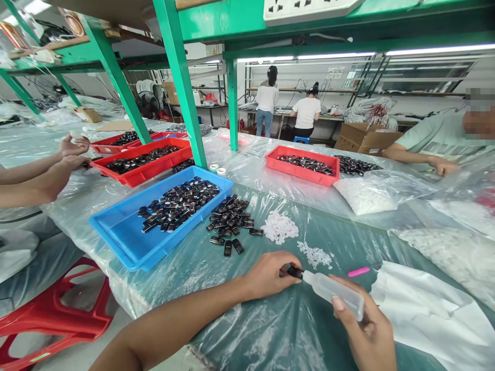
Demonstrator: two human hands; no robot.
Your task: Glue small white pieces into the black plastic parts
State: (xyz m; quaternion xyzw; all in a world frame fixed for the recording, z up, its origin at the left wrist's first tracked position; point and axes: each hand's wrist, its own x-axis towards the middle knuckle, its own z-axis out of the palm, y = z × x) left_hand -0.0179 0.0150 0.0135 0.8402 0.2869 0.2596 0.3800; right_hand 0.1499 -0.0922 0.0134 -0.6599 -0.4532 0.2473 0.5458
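Note:
My left hand (270,273) is closed in a pinch on a small black part (294,271) just above the plastic-covered table. My right hand (367,330) is wrapped round a clear squeeze bottle (336,293), tilted so its nozzle touches the black part. Beyond my left hand lies a loose heap of black parts (231,219). Beside it are a pile of small white pieces (279,226) and a smaller scatter of white pieces (315,255). A blue tray (119,232) with several more black parts stands to the left. A pink stick (358,271) lies just beyond the bottle.
Red trays (147,172) (301,172) of black parts stand further back, with bags of white pieces (367,193) at right. A co-worker's hands (71,152) work at left, another person (441,141) sits at right. Green frame posts (181,87) rise from the table. A red stool (58,314) stands lower left.

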